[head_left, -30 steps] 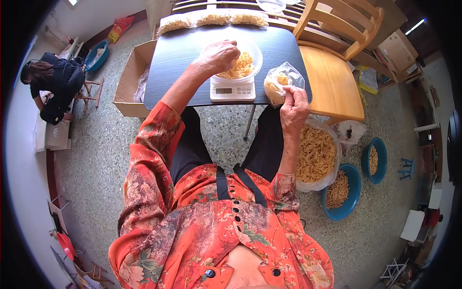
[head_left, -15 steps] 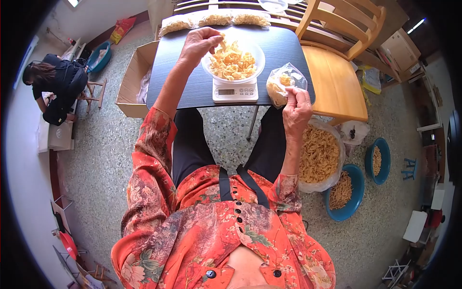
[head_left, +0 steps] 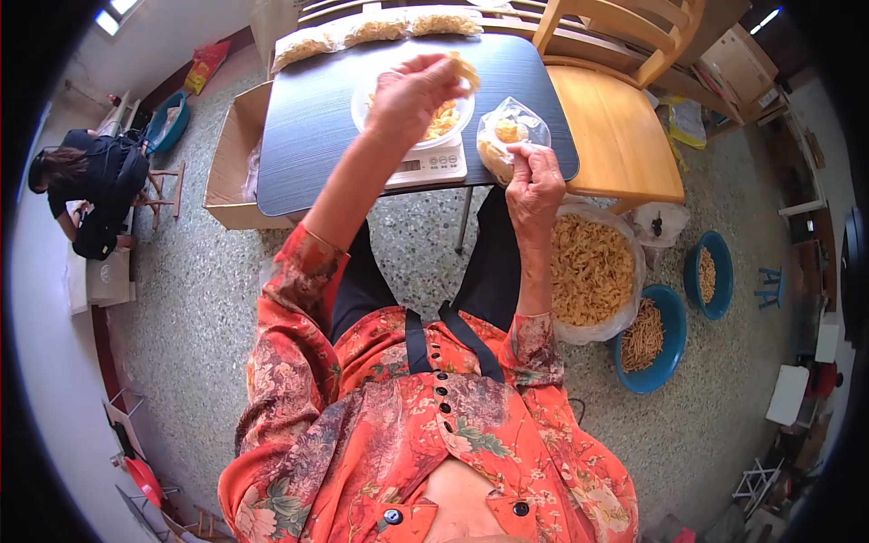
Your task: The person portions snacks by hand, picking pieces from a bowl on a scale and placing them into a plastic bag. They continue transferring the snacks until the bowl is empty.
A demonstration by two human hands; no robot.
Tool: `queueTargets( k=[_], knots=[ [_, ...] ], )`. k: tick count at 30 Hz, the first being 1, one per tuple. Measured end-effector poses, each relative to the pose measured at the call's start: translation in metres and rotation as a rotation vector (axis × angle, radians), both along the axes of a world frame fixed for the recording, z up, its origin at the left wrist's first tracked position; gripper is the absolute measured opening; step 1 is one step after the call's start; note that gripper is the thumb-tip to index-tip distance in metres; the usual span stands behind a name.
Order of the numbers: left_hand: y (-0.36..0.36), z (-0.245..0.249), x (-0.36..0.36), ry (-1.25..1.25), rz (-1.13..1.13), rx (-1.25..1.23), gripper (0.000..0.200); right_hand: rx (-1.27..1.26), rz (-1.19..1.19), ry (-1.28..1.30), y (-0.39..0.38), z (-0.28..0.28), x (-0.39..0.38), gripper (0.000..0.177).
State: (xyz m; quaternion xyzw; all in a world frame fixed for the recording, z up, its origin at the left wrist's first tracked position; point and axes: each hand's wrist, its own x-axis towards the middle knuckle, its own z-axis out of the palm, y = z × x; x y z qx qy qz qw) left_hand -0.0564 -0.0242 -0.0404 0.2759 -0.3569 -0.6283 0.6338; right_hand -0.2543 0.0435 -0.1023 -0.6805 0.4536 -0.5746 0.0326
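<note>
My left hand (head_left: pixel 412 98) is over the clear plastic bowl (head_left: pixel 359 109), its fingers closed on a curled, pale yellow dried piece (head_left: pixel 465 72). Similar pieces (head_left: pixel 442 124) lie in the bowl, partly hidden by my hand and forearm. Beneath the bowl is a white digital scale (head_left: pixel 444 164); its reading is too small to make out. At the table's right front corner, my right hand (head_left: pixel 536 176) pinches the rim of a clear plastic bag (head_left: pixel 495 157) holding more yellow pieces. The bag's mouth seems to face up.
Filled clear bags (head_left: pixel 376 30) line the dark table's (head_left: pixel 308 118) far edge. A wooden chair (head_left: pixel 602 127) stands right, a cardboard box (head_left: pixel 233 163) left. Lower right are a big lined container of yellow pieces (head_left: pixel 593 271) and blue basins (head_left: pixel 667 348). A person (head_left: pixel 104 172) sits far left.
My left hand has moved right across the bowl, carrying a yellow piece towards the bag. My right hand still pinches the bag. The whole view has shifted slightly.
</note>
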Motion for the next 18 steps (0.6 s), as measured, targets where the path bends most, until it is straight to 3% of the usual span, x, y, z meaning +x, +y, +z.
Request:
queueTargets(
  k=[3,7,9,13,18],
  knots=[
    [0.013,-0.004,-0.039,-0.425,0.050,-0.208,0.014,0.013,0.017,-0.015,0.001,0.000,0.002,0.009],
    [0.012,-0.019,-0.062,-1.201,0.305,-0.621,0.009,0.003,-0.016,-0.021,0.004,0.001,0.003,0.007],
    [0.012,-0.022,-0.065,-1.360,0.489,-0.796,0.011,-0.014,-0.044,-0.011,0.004,0.001,0.001,0.008],
    [0.018,-0.023,-0.065,-1.342,0.460,-0.887,0.019,-0.006,-0.071,-0.015,0.005,0.000,-0.004,0.008],
    [0.036,-0.019,-0.066,-1.603,0.074,-0.655,0.028,-0.069,-0.084,0.015,0.003,0.000,-0.005,0.010]
  ],
)
